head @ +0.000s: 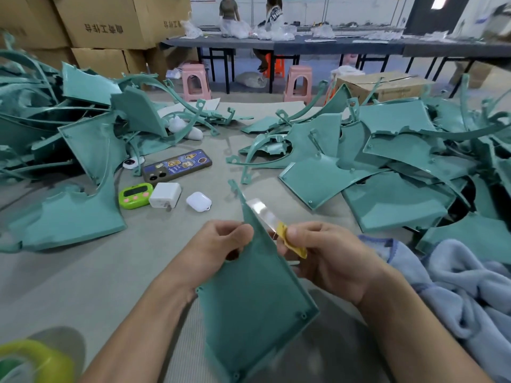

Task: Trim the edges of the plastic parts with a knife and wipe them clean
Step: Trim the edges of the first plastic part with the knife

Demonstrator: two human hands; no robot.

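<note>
The left hand (pixel 218 244) gripped the flat teal plastic panel (pixel 254 299) at its left edge, with the thumb and fingers curled round the rim beside a rounded cut-out. The panel was held up above the grey table top (pixel 83 272), close to the person. Its narrow pointed end was away from the person and its rimmed inner side faced the camera.

The right hand (pixel 326 258) pinched a small knife (pixel 284 233) with a bare shiny blade and a yellow wrapped handle, the thumb pressing on the yellow wrap. The blade lay against the right edge of the panel, near the pointed end.

A crumpled light blue fleece cloth (pixel 456 294) lay on the table just beside the right forearm. A left heap of teal plastic parts (pixel 69 134) and a right heap of teal plastic parts (pixel 401 167) stood on both sides of the table.

Between the heaps, beyond the hands, lay four things:
- a phone in a blue sticker case (pixel 177 165)
- a green digital timer (pixel 135 195)
- a white charger block (pixel 165 194)
- a white earbud case (pixel 199 201)

Behind the table there were pink plastic stools (pixel 193 81) and brown cardboard boxes (pixel 110 20).
</note>
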